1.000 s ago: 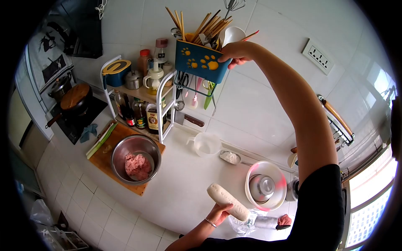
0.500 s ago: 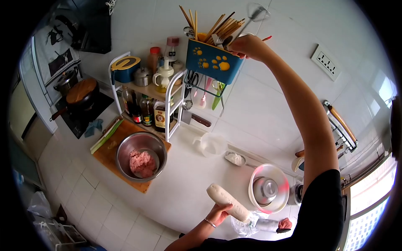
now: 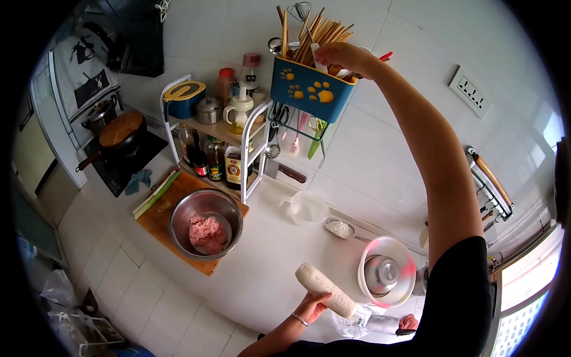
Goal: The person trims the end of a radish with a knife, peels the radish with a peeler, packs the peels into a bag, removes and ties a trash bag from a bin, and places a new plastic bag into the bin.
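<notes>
My left hand (image 3: 311, 306) is wrapped round a thick pale root (image 3: 326, 290) above the front of the counter. High at the wall, my right hand (image 3: 339, 56) reaches into the blue utensil holder (image 3: 310, 89) with yellow paw prints. Its fingers are pressed round a white utensil handle (image 3: 319, 58); the lower end is hidden in the holder. Chopsticks (image 3: 324, 34) and a whisk (image 3: 299, 11) stand beside that hand.
A steel bowl of minced meat (image 3: 207, 234) rests on a wooden board (image 3: 146, 223) with green onion. Behind it stands a rack of bottles (image 3: 247, 140). A clear jug (image 3: 308, 208), a scoop of white powder (image 3: 339, 228) and a plastic basin (image 3: 410, 273) stand to the right.
My right hand has shifted from the holder's right end toward its middle, among the utensils. The whisk has moved left. My left hand still holds the root. The view has shifted slightly.
</notes>
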`<state>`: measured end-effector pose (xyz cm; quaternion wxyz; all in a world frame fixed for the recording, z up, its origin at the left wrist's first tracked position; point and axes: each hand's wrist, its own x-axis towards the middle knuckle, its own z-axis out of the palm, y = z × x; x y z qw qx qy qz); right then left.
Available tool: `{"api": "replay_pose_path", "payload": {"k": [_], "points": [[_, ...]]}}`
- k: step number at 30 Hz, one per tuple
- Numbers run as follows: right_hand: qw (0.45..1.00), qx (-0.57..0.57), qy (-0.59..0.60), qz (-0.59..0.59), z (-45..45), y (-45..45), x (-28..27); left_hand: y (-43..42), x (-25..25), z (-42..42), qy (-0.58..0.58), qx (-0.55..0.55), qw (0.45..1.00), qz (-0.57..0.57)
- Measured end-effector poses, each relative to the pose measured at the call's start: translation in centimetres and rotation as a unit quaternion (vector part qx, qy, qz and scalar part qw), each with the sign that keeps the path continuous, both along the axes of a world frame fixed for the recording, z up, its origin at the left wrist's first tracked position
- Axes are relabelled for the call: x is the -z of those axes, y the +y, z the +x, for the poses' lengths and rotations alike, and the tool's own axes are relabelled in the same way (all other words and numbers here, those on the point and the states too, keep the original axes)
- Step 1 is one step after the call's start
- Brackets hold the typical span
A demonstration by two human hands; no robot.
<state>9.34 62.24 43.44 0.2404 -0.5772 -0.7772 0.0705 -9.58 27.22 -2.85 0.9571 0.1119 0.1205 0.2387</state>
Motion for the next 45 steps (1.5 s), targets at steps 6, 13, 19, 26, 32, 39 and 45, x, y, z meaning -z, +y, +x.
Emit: {"api": "replay_pose_path", "payload": {"k": [6, 13, 19, 26, 32, 39, 45], "points": [[0.924, 0.130, -0.327, -0.150, -2.4, -1.3, 0.3, 0.3, -0.3, -0.1, -0.017, -0.010, 1.000, 0.000], [0.935, 0.178, -0.206, -0.230, -2.7, -0.8, 0.2, 0.0, -0.3, 0.2, -0.009, -0.006, 1.000, -0.002], [0.951, 0.189, -0.069, -0.234, -3.3, -1.9, -1.9, 0.1, -0.6, -0.3, -0.007, -0.008, 1.000, 0.004], [0.967, 0.155, -0.195, -0.048, -1.7, -3.6, -6.3, 0.6, -1.0, -0.2, -0.013, -0.003, 1.000, -0.007], [0.935, 0.116, -0.324, 0.089, -1.4, -3.5, -2.6, 0.3, -0.5, 0.0, -0.011, 0.017, 1.000, 0.009], [0.927, 0.084, -0.356, 0.077, -4.0, -0.8, 0.2, 0.6, -0.5, -0.1, -0.014, 0.014, 1.000, 0.010], [0.762, 0.115, -0.629, 0.098, -5.1, -2.4, -1.0, 1.1, -0.7, -1.1, -0.016, -0.017, 1.000, -0.002]]}}
